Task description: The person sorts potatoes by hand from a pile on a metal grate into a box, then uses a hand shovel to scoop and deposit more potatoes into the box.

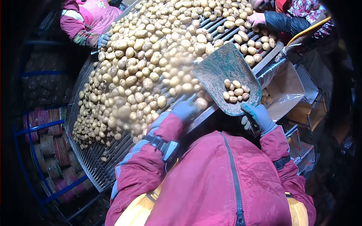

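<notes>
Worn green metal scoop [222, 73] with a few small potatoes in it sits over the near right edge of the slatted sorting table [94, 165], gripped by the gloved right hand [258, 116]. Gloved left hand [184, 110] rests half-curled on the potato pile [151, 64], holding nothing I can make out.

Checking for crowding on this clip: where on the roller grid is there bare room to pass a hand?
Bare rollers show at the grid's near-left corner, below the potato pile and left of the left hand. A thinner strip lies at the far right edge, near a co-worker's hand. The middle is packed. The scoop, held by the right hand, carries few potatoes.
</notes>
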Tool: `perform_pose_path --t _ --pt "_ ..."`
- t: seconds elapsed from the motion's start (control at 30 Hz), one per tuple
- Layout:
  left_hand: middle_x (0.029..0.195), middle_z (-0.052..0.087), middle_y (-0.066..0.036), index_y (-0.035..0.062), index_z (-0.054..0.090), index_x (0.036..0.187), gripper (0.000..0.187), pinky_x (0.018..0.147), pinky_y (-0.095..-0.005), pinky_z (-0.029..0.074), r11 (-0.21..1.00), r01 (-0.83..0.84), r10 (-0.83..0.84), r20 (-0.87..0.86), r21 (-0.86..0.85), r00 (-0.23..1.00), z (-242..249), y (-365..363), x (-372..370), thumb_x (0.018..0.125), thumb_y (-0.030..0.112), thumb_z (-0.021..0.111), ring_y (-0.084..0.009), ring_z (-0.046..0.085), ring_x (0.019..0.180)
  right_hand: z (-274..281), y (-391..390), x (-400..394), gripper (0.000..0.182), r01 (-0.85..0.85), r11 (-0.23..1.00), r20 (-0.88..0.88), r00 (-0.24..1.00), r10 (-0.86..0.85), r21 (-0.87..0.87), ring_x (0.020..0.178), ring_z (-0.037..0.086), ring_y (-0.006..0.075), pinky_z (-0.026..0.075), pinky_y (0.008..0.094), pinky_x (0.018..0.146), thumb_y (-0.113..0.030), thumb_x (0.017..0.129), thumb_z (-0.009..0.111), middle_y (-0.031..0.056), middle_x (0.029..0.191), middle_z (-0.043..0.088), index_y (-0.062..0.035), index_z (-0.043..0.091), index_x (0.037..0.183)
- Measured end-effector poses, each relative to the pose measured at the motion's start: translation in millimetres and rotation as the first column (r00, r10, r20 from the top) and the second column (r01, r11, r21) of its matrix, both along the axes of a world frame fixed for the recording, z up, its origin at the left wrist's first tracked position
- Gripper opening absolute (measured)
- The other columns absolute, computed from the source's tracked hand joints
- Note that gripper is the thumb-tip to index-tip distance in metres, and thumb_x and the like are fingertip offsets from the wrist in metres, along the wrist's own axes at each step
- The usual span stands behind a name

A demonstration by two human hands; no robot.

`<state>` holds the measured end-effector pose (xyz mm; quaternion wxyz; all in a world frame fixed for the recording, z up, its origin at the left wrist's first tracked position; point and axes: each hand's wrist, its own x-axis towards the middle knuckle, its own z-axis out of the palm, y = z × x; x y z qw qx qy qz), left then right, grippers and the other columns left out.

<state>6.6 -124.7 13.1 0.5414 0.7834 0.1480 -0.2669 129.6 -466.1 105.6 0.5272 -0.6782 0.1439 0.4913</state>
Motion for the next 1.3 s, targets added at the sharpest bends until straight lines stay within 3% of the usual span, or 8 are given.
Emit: perform_pose_path --t 0.07,0.1,0.17,0.4,0.63,0.83,1.1,1.3 --pt "0.082 0.069 -0.012 0.0100 0.070 0.094 0.018 0.066 -0.0385 0.053 0.927 -0.357 0.275 -0.436 -0.117 0.857 32 -10 14 0.076 0.009 0.073 -0.0301 0.068 0.076 4 -1 0 0.048 0.033 0.999 0.001 0.999 -0.033 0.019 0.042 0.061 0.0212 0.044 0.0303 0.038 -0.043 0.093 0.069 0.0141 0.062 0.068 0.0021 0.068 0.076" --pt "0.081 0.068 -0.009 0.0080 0.071 0.097 0.018 0.062 -0.0348 0.051 1.000 -0.020 0.020 -0.018 -0.001 1.000 26 -6 13 0.080 0.012 0.073 -0.0240 0.064 0.071 5 -1 0 0.047 0.049 0.998 0.001 0.999 -0.049 0.029 0.042 0.061 0.0215 0.044 0.0308 0.038 -0.042 0.093 0.070 0.0143 0.063 0.068 0.0023 0.068 0.078" --pt "0.079 0.065 -0.001 0.0042 0.072 0.104 0.020 0.056 -0.0275 0.045 0.765 0.356 -0.637 0.550 0.537 0.541 20 5 11 0.087 0.017 0.073 -0.0118 0.057 0.063 2 -3 0 0.045 0.071 0.996 -0.003 0.997 -0.071 0.047 0.042 0.061 0.0221 0.045 0.0317 0.038 -0.040 0.093 0.070 0.0147 0.062 0.068 0.0022 0.067 0.078" --pt "0.089 0.068 -0.004 0.0094 0.076 0.110 0.030 0.071 -0.0314 0.047 0.986 0.113 -0.069 -0.319 0.122 0.945 32 -15 21 0.087 0.028 0.074 -0.0178 0.060 0.080 0 -9 1 0.045 0.094 0.994 -0.023 0.995 -0.092 0.060 0.043 0.061 0.0227 0.046 0.0329 0.040 -0.040 0.093 0.072 0.0156 0.062 0.067 0.0022 0.067 0.077" --pt "0.090 0.072 -0.006 0.0096 0.077 0.098 0.023 0.073 -0.0309 0.053 0.974 -0.012 0.034 -0.093 0.227 0.995 52 -7 24 0.089 0.030 0.071 -0.0170 0.068 0.085 0 -19 3 0.051 0.024 0.999 0.013 1.000 -0.025 0.037 0.043 0.061 0.0215 0.045 0.0316 0.039 -0.046 0.093 0.070 0.0150 0.063 0.068 0.0027 0.069 0.076" --pt "0.101 0.072 0.001 0.0096 0.069 0.127 0.030 0.065 -0.0195 0.048 0.800 -0.411 0.421 -0.079 -0.436 0.903 129 -10 49 0.103 0.027 0.063 -0.0055 0.063 0.079 3 -15 3 0.049 -0.045 0.999 -0.010 0.999 0.046 0.026 0.043 0.061 0.0228 0.046 0.0324 0.040 -0.044 0.093 0.070 0.0164 0.064 0.068 0.0045 0.069 0.083" --pt "0.141 0.058 -0.019 0.0115 0.058 0.142 0.068 0.112 -0.0401 0.044 0.802 0.089 -0.279 0.239 0.591 0.930 74 31 -46 0.079 0.026 0.081 -0.0334 0.054 0.133 -6 -10 5 0.045 -0.064 0.997 -0.054 0.996 0.066 0.036 0.045 0.063 0.0240 0.048 0.0325 0.042 -0.040 0.093 0.070 0.0172 0.065 0.068 0.0047 0.069 0.091" --pt "0.143 0.055 -0.016 0.0121 0.059 0.137 0.054 0.110 -0.0444 0.046 0.786 -0.053 -0.282 0.433 0.616 0.856 54 0 -30 0.086 0.023 0.071 -0.0374 0.053 0.131 -19 -12 1 0.044 0.011 0.998 -0.119 0.993 -0.004 0.060 0.045 0.063 0.0236 0.049 0.0334 0.041 -0.039 0.093 0.070 0.0165 0.066 0.069 0.0039 0.069 0.087"
